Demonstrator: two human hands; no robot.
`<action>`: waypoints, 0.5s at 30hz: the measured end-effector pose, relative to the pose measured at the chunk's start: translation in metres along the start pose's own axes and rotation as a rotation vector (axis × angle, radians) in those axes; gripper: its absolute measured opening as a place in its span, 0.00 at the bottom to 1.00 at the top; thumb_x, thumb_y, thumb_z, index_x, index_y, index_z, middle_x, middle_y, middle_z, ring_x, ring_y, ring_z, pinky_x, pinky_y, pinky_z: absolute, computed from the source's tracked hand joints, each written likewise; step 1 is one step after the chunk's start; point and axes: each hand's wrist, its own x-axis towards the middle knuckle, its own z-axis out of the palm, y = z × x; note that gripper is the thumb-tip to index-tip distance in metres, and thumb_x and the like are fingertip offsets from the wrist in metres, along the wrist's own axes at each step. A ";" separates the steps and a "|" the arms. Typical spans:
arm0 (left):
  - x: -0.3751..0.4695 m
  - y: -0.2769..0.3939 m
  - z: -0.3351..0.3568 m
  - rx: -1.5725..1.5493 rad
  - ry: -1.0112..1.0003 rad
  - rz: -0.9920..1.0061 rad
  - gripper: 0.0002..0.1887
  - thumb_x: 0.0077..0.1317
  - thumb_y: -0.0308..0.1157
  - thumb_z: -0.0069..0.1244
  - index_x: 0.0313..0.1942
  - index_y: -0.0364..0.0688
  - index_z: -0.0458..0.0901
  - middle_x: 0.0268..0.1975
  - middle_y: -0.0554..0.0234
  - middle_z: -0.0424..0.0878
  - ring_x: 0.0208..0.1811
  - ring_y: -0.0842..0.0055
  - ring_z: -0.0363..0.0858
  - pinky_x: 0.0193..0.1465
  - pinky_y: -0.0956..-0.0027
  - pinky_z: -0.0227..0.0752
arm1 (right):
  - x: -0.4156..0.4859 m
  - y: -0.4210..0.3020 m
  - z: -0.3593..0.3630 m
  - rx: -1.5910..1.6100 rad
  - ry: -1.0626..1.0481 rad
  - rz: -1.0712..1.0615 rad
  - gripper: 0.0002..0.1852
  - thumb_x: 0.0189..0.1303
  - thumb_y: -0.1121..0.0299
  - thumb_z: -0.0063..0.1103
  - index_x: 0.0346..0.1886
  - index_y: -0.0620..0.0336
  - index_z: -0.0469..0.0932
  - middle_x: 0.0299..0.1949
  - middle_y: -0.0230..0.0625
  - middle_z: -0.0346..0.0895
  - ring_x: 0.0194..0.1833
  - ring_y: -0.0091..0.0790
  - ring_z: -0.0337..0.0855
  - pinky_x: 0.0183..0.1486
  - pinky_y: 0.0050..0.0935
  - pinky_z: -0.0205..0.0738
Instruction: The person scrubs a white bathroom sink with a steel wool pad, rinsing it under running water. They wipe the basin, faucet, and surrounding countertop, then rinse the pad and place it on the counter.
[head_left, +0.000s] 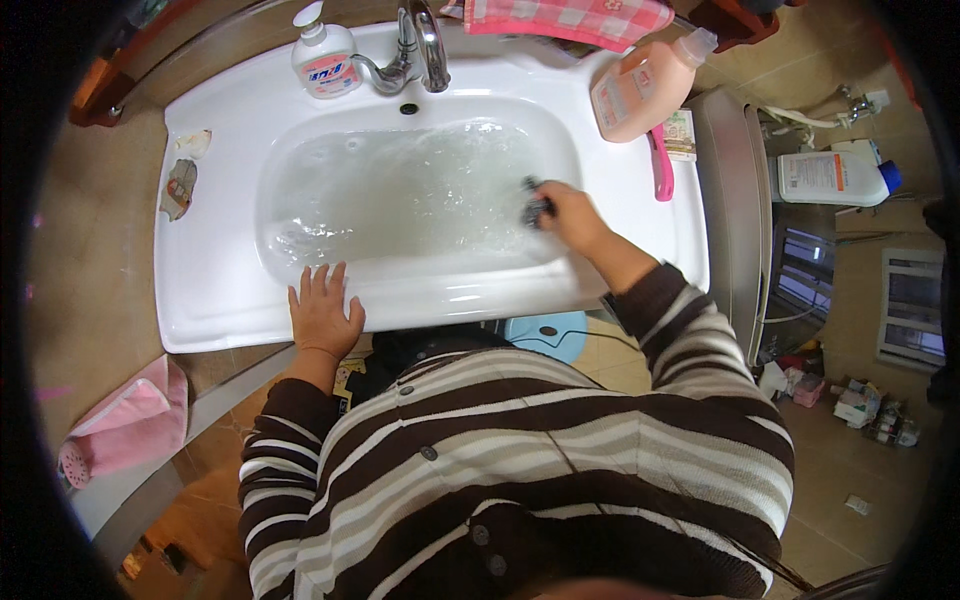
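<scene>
Cloudy water (405, 187) partly fills a white ceramic washbasin (225, 309) before me, and its surface is rippled. At the basin's right end, my right hand (576, 216) grips a small dark object (534, 214) at the water. Motion blurs that object, so I cannot tell what it is. My left hand (324, 311) rests palm down on the basin's front rim, with its fingers apart and pointing toward the water. A chrome faucet (433, 49) rises from the back edge.
On the ledge stand a white pump bottle (324, 64) and a peach bottle (634, 97). A pink handle (662, 169) lies at right, and a grey piece (178, 187) at left. Pink cloth (146, 416) lies lower left. Below is a blue stool (559, 341).
</scene>
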 end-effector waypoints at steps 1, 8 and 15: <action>0.000 0.000 0.000 -0.007 -0.004 -0.001 0.29 0.55 0.43 0.42 0.59 0.48 0.66 0.59 0.53 0.66 0.65 0.54 0.55 0.65 0.42 0.44 | -0.013 0.009 -0.012 -0.045 0.151 -0.045 0.15 0.45 0.75 0.58 0.41 0.62 0.75 0.44 0.48 0.75 0.46 0.46 0.76 0.50 0.34 0.69; 0.000 0.000 0.002 0.008 -0.019 0.007 0.29 0.56 0.42 0.41 0.59 0.47 0.66 0.58 0.53 0.67 0.65 0.54 0.56 0.65 0.43 0.43 | 0.000 0.102 -0.034 -0.613 0.202 0.429 0.28 0.56 0.67 0.44 0.63 0.56 0.57 0.67 0.51 0.47 0.66 0.58 0.48 0.61 0.62 0.51; 0.001 0.000 0.003 0.019 -0.008 -0.002 0.28 0.56 0.42 0.41 0.59 0.46 0.66 0.58 0.53 0.67 0.64 0.54 0.57 0.65 0.44 0.44 | 0.011 0.115 -0.051 -0.451 0.252 0.218 0.29 0.48 0.72 0.50 0.55 0.77 0.59 0.60 0.63 0.55 0.65 0.60 0.49 0.68 0.50 0.37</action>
